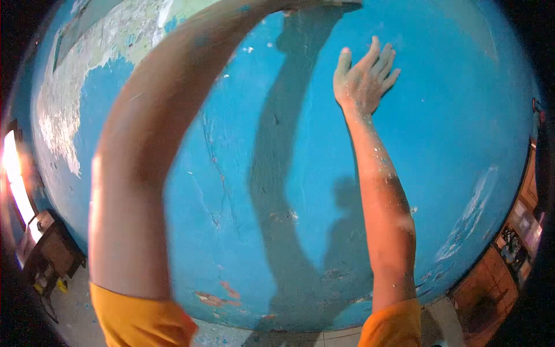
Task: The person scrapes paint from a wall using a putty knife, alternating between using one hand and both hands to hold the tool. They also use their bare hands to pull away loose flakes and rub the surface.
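A blue painted wall fills most of the view, with cracks and peeled patches. My right hand lies flat against it, fingers spread, and holds nothing. Pale flecks dot that hand and forearm. My left arm reaches up and across to the top edge of the picture. Only a sliver of my left hand shows there, so what it holds is hidden. Both arms throw dark shadows on the wall. I wear orange short sleeves.
Paint has flaked off in a large whitish area at the upper left. A dark wooden piece of furniture stands at the lower left under a bright opening. Wooden shelving stands at the lower right. A pale floor runs below.
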`<state>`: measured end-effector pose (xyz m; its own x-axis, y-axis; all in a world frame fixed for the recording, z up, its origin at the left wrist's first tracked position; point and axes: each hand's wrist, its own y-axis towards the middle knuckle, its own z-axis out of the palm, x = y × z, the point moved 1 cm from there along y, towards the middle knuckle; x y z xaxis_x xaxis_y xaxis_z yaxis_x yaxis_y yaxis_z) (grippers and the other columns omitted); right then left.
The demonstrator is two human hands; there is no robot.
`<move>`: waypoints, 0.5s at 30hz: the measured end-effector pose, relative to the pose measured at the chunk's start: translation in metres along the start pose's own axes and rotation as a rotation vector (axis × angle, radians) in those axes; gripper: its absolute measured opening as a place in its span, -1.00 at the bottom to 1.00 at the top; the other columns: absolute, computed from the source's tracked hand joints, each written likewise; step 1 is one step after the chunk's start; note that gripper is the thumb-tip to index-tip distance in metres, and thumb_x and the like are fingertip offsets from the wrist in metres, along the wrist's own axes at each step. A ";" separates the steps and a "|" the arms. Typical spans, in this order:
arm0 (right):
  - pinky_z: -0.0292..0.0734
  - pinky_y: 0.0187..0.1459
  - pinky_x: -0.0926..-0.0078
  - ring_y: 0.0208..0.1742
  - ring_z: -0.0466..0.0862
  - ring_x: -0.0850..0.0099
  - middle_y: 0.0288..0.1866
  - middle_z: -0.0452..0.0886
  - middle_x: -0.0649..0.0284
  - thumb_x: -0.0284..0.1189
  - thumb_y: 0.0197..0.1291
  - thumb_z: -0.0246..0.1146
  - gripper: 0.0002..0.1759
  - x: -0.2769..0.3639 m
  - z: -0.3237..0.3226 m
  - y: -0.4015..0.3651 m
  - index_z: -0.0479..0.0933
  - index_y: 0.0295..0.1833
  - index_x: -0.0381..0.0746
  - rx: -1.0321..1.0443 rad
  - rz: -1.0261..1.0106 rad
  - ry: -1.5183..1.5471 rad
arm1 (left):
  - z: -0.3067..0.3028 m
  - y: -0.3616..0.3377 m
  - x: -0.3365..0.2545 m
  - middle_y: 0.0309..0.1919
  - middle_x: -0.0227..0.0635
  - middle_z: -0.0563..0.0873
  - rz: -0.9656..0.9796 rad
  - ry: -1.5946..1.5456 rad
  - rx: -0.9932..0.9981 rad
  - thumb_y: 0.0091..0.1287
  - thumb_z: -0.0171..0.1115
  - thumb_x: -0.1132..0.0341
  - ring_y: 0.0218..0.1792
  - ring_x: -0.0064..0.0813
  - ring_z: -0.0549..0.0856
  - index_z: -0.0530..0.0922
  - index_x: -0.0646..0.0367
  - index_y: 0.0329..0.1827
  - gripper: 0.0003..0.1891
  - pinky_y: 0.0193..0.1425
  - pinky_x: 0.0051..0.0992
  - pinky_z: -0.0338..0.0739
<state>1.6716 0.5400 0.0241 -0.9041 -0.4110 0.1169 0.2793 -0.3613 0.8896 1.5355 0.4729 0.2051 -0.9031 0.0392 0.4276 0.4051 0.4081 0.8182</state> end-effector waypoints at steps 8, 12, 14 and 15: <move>-0.08 0.43 -0.27 0.50 0.16 -0.10 0.42 0.22 -0.25 -0.10 0.32 0.07 -0.28 -0.001 -0.008 -0.002 0.12 0.41 -0.35 0.002 0.021 0.070 | -0.023 -0.045 -0.025 -0.21 0.11 0.71 0.007 -0.138 0.048 0.28 0.16 0.15 -0.20 -0.02 0.72 0.53 0.36 0.02 -0.57 -0.15 -0.12 0.57; -0.08 0.45 -0.22 0.49 0.17 -0.09 0.40 0.22 -0.24 -0.16 0.34 0.06 -0.30 -0.004 -0.004 0.000 0.09 0.42 -0.38 -0.030 0.067 0.170 | 0.001 0.009 -0.015 -0.20 0.14 0.70 0.091 0.003 0.067 0.31 0.14 0.02 -0.19 0.04 0.71 0.47 0.30 0.17 -0.46 -0.12 -0.10 0.55; -0.08 0.46 -0.20 0.49 0.17 -0.09 0.40 0.23 -0.24 -0.16 0.34 0.07 -0.29 -0.006 -0.005 -0.002 0.09 0.42 -0.38 -0.032 0.080 0.220 | -0.017 -0.054 -0.024 -0.25 0.08 0.72 0.057 -0.048 0.151 0.37 0.09 -0.03 -0.28 -0.03 0.73 0.27 0.15 0.36 -0.39 -0.17 -0.14 0.58; -0.08 0.47 -0.18 0.49 0.18 -0.10 0.39 0.23 -0.24 -0.17 0.34 0.07 -0.29 -0.007 -0.006 -0.002 0.08 0.42 -0.39 -0.051 0.085 0.267 | -0.024 -0.074 -0.027 -0.30 0.02 0.73 0.025 -0.098 0.218 0.42 0.05 -0.07 -0.36 -0.10 0.76 0.07 0.00 0.55 -0.28 -0.22 -0.17 0.60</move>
<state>1.6800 0.5382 0.0189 -0.7614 -0.6452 0.0632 0.3720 -0.3550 0.8577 1.5335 0.4193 0.1421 -0.9069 0.1355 0.3989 0.3968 0.5929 0.7007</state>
